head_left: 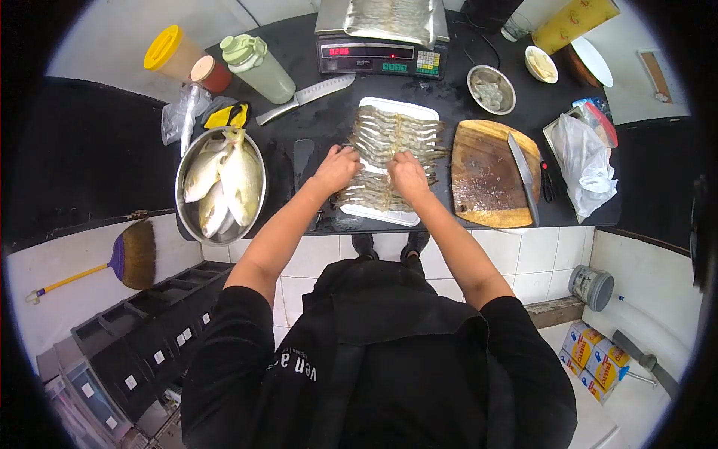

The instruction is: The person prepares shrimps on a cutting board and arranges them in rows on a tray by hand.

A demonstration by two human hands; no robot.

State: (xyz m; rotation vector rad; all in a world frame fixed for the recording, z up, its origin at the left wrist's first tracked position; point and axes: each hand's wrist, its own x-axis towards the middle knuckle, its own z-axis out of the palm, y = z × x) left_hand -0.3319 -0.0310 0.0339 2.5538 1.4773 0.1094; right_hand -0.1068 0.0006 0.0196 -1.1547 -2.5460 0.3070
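Rows of raw grey shrimp lie side by side across a white tray on the black table. At the tray's left edge, my left hand is closed, with its fingers curled at the ends of the shrimp. My right hand is also closed, over the middle of the same rows, its fingertips down among the shrimp. The backs of both hands partly hide what the fingertips grip. Shrimp show above and below the hands.
A cutting board with a knife lies right of the tray. An oval metal bowl of whole fish stands left. Behind are a scale, another knife, a green bottle and a small metal bowl.
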